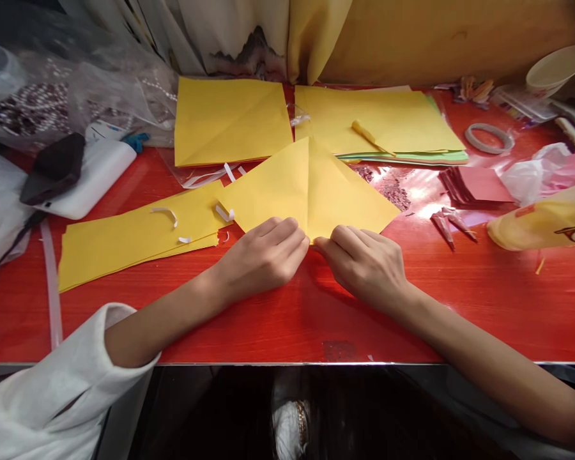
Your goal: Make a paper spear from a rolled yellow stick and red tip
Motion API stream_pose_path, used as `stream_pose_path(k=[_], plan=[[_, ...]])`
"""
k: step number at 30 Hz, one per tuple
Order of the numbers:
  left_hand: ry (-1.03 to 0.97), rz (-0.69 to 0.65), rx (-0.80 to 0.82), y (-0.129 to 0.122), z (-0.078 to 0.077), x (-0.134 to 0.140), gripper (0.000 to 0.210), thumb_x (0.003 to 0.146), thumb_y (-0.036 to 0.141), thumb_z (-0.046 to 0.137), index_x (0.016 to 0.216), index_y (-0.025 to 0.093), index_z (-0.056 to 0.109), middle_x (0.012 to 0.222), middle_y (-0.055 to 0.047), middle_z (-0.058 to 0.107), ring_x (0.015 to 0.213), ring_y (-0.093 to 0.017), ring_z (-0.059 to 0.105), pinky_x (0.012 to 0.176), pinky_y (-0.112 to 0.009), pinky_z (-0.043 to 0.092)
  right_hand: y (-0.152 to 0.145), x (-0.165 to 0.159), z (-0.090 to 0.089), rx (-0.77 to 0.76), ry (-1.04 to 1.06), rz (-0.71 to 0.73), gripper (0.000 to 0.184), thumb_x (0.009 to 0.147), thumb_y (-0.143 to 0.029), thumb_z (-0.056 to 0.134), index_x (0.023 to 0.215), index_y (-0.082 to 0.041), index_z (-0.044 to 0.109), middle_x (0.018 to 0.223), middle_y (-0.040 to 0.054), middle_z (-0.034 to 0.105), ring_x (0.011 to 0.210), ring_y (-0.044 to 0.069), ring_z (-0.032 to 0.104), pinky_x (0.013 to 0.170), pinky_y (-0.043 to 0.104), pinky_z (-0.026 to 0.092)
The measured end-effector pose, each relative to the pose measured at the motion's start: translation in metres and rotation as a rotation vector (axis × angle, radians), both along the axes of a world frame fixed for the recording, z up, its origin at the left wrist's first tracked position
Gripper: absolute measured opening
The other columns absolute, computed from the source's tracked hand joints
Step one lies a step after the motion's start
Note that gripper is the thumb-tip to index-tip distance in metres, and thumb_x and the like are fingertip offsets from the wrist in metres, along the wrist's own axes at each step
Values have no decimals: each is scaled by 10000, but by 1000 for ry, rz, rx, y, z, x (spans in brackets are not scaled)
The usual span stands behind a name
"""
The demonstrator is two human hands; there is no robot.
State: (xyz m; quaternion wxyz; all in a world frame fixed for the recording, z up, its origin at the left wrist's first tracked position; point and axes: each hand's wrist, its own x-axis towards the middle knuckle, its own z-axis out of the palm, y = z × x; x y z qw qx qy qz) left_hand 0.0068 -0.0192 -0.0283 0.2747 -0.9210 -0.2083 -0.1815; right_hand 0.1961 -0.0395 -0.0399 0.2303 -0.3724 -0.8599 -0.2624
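Observation:
A creased sheet of yellow paper is turned cornerwise in front of me, with a fold line running up its middle. My left hand is closed on its near edge, just left of the crease. Close beside it, my right hand pinches the same edge to the right of the crease. The fingertips of both hands almost meet at the near corner. What the fingers do beneath the paper is hidden. To the left lie long yellow paper strips with small curled white scraps on them.
Yellow sheets and another paper stack with a thin rolled yellow cone lie behind. At right are a tape roll, dark red papers, small cones and a yellowish cylindrical container. A phone and plastic bags sit left.

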Motion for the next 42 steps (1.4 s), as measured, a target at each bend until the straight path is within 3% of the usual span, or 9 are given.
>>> stream_pose_path(k=[7, 14, 19, 27, 33, 42], plan=[[37, -3, 5, 0, 1, -2, 165, 840, 95, 417, 859, 103, 580, 714, -48, 570, 769, -173, 530, 640, -292, 394, -1, 0, 1, 20, 17, -41, 150, 842, -162, 481, 736, -166, 586, 602, -16, 443, 520, 92, 327, 487, 259, 214], [24, 14, 8, 0, 0, -1, 156, 837, 111, 431, 844, 98, 586, 705, -49, 561, 770, -174, 527, 662, -293, 405, -2, -1, 0, 33, 6, -18, 225, 805, -104, 505, 589, -160, 528, 554, -24, 383, 505, 101, 259, 483, 267, 202], [17, 31, 28, 0, 0, 0, 145, 829, 124, 455, 818, 97, 597, 660, -37, 534, 746, -174, 524, 652, -282, 411, -2, -2, 1, 12, -5, -31, 195, 802, -102, 502, 625, -167, 551, 566, -24, 407, 509, 100, 278, 482, 258, 211], [10, 11, 76, -1, 2, 1, 212, 813, 131, 491, 990, 48, 572, 695, -38, 558, 734, -162, 526, 625, -269, 410, -1, -1, 1, 24, -18, -19, 216, 810, -105, 498, 604, -162, 533, 552, -26, 397, 506, 102, 267, 482, 260, 208], [15, 40, 68, 1, 1, 0, 94, 804, 129, 488, 780, 113, 578, 681, -26, 556, 721, -165, 535, 632, -280, 420, -1, -1, 1, 8, -27, -13, 233, 812, -103, 490, 587, -162, 503, 554, -24, 397, 516, 103, 276, 491, 266, 207], [-4, 42, 109, 1, 1, -1, 103, 787, 117, 508, 740, 95, 597, 617, -27, 520, 700, -171, 530, 629, -276, 412, -2, -2, 1, 20, -20, -76, 98, 818, -172, 524, 751, -167, 595, 598, -27, 449, 508, 91, 313, 479, 256, 209]])
